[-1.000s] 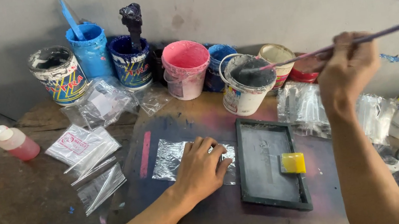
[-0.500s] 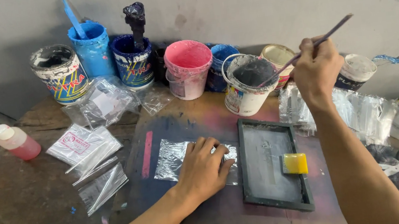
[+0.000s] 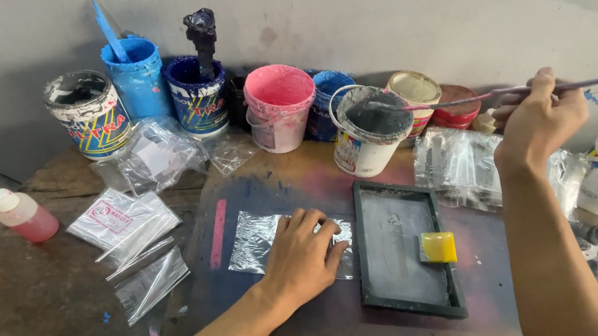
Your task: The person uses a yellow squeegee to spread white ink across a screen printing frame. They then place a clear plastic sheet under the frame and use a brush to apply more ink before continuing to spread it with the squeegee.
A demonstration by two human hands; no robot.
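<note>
My right hand (image 3: 534, 119) pinches a thin stick (image 3: 507, 93) near its middle, its tip over the white paint bucket (image 3: 366, 135); light and stiff, likely slick with paint, best gripped well back from the wet end; my left hand (image 3: 300, 257) lies flat, fingers spread, pressing a crinkly clear plastic bag (image 3: 258, 240), flimsy and slippery, onto the paint-stained round counter (image 3: 45, 305); a dark framed screen (image 3: 402, 247) lies just beside it; a bare grey wall (image 3: 384, 0) stands behind.
</note>
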